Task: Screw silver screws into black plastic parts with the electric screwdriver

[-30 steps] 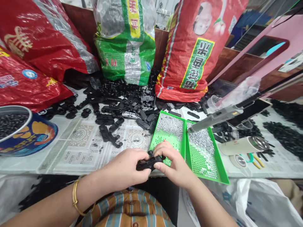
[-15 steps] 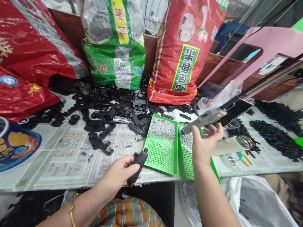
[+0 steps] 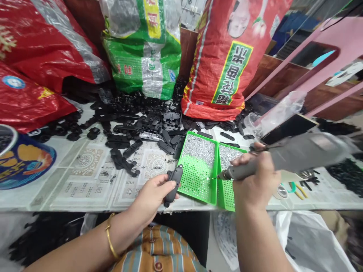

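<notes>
My left hand (image 3: 159, 190) grips an elongated black plastic part (image 3: 173, 186) between thumb and fingers, just left of the screw tray's front edge. In my right hand (image 3: 256, 177) is a grey electric screwdriver (image 3: 292, 156), blurred by motion and tilted with its thin bit pointing left. The bit's tip hovers by the divider between two green perforated trays. Small silvery screws fill the far part of the left tray (image 3: 195, 185) and of the right tray (image 3: 227, 194). My right forearm and the screwdriver hide some of the right tray.
Black plastic parts (image 3: 136, 128) lie heaped behind the trays. Large rice sacks, one green (image 3: 144, 68) and one red (image 3: 221, 75), stand at the back. A blue tub (image 3: 31, 162) is at the left; yellow-handled pliers (image 3: 301, 191) and a phone-like dark screen (image 3: 287, 128) are at the right.
My right hand has closed around the screwdriver and swung it down, its bit now to the left over the trays. The black part in my left hand has turned slightly. The view has shifted.
</notes>
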The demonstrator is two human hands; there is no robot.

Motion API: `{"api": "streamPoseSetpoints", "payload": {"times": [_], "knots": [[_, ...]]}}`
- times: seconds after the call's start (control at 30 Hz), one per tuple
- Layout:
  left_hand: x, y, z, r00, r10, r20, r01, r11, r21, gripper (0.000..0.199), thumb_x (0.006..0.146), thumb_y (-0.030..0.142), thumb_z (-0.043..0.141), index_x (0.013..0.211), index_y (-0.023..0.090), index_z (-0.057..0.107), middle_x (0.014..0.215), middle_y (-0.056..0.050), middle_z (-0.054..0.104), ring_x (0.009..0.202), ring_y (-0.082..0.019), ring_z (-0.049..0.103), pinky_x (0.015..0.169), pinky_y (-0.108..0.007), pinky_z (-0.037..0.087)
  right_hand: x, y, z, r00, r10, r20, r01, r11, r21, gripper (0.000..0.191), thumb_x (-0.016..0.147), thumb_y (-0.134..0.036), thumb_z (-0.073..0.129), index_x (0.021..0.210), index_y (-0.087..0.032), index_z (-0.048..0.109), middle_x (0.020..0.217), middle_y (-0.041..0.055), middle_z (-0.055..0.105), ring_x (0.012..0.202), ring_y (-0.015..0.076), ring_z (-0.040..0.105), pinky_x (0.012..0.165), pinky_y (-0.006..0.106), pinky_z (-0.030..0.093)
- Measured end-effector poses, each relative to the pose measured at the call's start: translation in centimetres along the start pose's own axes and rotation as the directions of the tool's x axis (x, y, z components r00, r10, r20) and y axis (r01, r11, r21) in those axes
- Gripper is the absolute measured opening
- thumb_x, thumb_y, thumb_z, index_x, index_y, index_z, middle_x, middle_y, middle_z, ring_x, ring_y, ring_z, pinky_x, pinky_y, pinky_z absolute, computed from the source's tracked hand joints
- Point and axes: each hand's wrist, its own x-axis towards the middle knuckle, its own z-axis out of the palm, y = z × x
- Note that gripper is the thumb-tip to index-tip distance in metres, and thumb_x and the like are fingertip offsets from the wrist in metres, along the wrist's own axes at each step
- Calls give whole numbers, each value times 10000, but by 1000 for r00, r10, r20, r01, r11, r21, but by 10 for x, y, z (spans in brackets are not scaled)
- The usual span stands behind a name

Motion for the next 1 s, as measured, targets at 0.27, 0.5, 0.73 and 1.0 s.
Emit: {"api": "streamPoseSetpoints", "payload": {"times": [0.27,0.5,0.73,1.0], "knots": [[7,-6,1,997,83,-2,-83,994,-65,143,721,293,573,714,158,525,604,23,553,551,-97,535,532,-211,381,-39,-16,31,953,62,298,-93,992,91,405,806,-576,267,867,-246,493,470,-51,386,388,131,408,450,311,351],[6,-8,-2,990,140,1,-140,989,-39,144,742,287,550,698,153,526,577,26,534,528,-86,479,508,-208,337,-49,-12,48,925,107,366,-159,980,116,373,792,-586,306,843,-252,463,449,-53,391,376,131,394,443,304,344],[5,-5,-2,984,178,-2,-178,984,-11,134,754,269,532,690,152,519,597,23,517,546,-90,473,527,-217,352,-53,-5,51,920,100,378,-140,987,79,374,776,-594,324,825,-243,445,442,-58,387,363,132,413,431,303,356],[6,-7,-2,985,170,-22,-170,985,-21,120,738,256,540,688,148,523,600,19,510,552,-94,478,534,-221,365,-55,1,54,913,64,403,-174,955,242,400,719,-596,460,813,-213,524,432,-61,455,353,134,435,397,291,354]]}}
